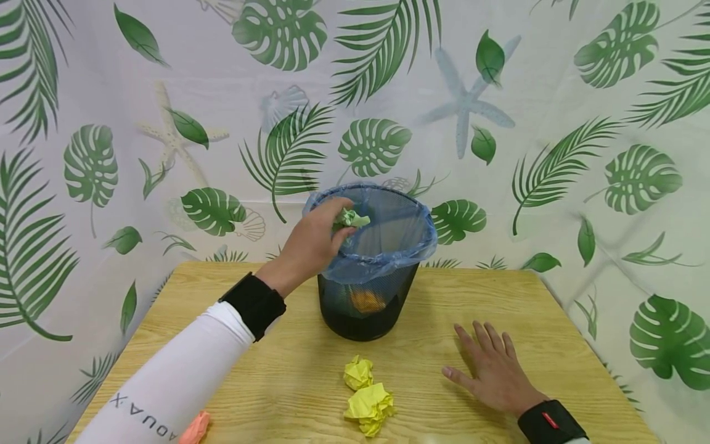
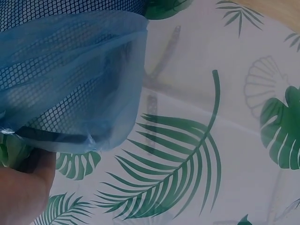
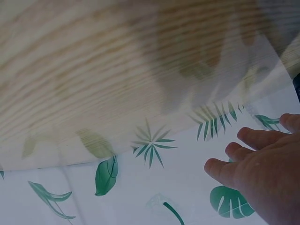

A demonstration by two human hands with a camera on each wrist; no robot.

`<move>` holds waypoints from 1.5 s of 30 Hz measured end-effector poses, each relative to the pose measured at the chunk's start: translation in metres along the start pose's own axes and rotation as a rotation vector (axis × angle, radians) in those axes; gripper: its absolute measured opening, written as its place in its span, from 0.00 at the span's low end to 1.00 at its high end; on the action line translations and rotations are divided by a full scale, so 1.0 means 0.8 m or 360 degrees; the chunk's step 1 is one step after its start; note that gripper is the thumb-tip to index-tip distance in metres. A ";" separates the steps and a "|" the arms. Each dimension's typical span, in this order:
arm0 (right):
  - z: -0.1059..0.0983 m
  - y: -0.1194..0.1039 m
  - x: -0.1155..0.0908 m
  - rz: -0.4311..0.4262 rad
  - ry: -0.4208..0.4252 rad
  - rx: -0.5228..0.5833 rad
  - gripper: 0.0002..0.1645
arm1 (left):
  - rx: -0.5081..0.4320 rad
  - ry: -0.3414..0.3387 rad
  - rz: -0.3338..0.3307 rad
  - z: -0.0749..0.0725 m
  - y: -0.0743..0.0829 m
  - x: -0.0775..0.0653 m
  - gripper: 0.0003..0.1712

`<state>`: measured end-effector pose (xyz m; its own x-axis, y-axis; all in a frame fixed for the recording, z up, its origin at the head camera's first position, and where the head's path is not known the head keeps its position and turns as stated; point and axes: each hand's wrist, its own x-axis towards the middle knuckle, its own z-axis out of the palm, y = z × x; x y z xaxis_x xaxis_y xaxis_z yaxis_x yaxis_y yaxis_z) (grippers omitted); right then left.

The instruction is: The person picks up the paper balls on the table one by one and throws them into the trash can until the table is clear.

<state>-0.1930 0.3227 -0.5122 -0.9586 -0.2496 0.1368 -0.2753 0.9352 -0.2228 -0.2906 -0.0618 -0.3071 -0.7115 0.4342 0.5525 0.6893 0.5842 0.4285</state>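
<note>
My left hand (image 1: 317, 239) pinches a crumpled green paper ball (image 1: 352, 218) between thumb and fingers, over the left part of the opening of a black mesh trash bin (image 1: 360, 314). A blue plastic bag (image 1: 383, 265) lines the bin and folds out over its rim. In the left wrist view the hand (image 2: 23, 192) is just by the bag's edge (image 2: 93, 131). Through the mesh an orange crumpled ball (image 1: 367, 301) shows low in the bin. To the right of the bin, my right hand (image 1: 493, 373) hovers palm down near the tabletop, fingers spread and holding nothing.
Two yellow crumpled paper balls (image 1: 368, 407) lie on the wooden table (image 1: 277, 370) in front of the bin. A pink paper ball (image 1: 195, 427) is partly hidden by my left sleeve at the front left. Leaf-patterned cloth (image 1: 366, 80) hangs behind the table.
</note>
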 end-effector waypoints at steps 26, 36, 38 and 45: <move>0.005 0.000 0.001 -0.0028 0.0018 0.0000 0.53 | 0.0163 0.0066 -0.0133 0.006 -0.032 -0.040 0.45; 0.004 -0.004 0.002 -0.0027 0.0017 0.0013 0.53 | 0.0390 -0.0112 -0.0354 0.012 -0.076 -0.096 0.60; 0.004 -0.004 0.003 -0.0028 0.0019 0.0015 0.53 | 0.0433 -0.0171 -0.0406 0.015 -0.086 -0.110 0.60; 0.004 -0.004 0.004 -0.0029 0.0008 0.0016 0.54 | 0.0515 -0.0291 -0.0519 0.031 -0.112 -0.158 0.61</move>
<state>-0.1954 0.3182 -0.5141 -0.9530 -0.2655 0.1456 -0.2936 0.9279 -0.2299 -0.2660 -0.1523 -0.4328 -0.9155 0.2894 0.2795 0.3693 0.8802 0.2981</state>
